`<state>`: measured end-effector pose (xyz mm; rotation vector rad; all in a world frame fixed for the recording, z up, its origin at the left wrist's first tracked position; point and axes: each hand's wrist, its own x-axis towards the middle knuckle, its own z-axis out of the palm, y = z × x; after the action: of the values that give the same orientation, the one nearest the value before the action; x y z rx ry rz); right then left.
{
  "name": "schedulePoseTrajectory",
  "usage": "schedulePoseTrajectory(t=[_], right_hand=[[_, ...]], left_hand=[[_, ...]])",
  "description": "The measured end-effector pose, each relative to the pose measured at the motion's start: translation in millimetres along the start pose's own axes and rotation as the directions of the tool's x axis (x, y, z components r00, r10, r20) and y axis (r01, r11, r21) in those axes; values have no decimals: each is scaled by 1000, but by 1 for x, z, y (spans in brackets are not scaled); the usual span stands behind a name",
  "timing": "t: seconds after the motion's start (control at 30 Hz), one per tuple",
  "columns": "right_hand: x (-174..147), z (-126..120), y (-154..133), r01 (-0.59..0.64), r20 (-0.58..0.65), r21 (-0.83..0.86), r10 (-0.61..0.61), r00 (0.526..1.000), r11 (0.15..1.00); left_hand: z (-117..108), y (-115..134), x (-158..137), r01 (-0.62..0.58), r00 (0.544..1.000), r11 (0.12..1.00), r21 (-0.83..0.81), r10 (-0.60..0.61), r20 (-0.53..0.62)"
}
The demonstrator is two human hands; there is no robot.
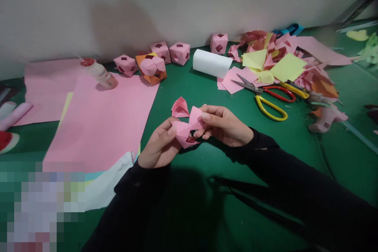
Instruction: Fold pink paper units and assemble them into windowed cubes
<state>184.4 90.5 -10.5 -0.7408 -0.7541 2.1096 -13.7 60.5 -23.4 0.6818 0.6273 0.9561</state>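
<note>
Between my two hands is a folded pink paper shape [185,136] with openings in it. My left hand [161,143] pinches its left side, thumb on top. My right hand [223,124] grips the upper right flap between thumb and fingers; some of those fingertips are hidden behind the paper. Just beyond the shape, a smaller folded pink paper piece [180,107] lies on the green table [189,86]. Farther back sit several finished-looking pink paper balls [180,53] with cut-out-like gaps, one of them set among orange and yellow paper [152,69].
Scissors [271,100] with red and yellow handles lie open at the right, before a heap of paper scraps [277,53]. A white paper roll [211,63] rests near the wall. Large pink sheets [103,126] and a tilted drink bottle [102,75] are at left. A glue gun [326,118] lies far right.
</note>
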Motion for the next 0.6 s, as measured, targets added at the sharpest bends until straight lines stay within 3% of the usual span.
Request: schedulePoseTrajectory(t=[0.2, 0.6], right_hand=[[-1, -1, -2, 22, 11, -20, -22, 1000, 1000], [-1, -3, -7, 46, -57, -66, -50, 997, 997]], left_hand=[[-1, -2, 0, -12, 998, 1000, 29, 14, -59], [0, -4, 2, -59, 997, 995, 75, 63, -54]])
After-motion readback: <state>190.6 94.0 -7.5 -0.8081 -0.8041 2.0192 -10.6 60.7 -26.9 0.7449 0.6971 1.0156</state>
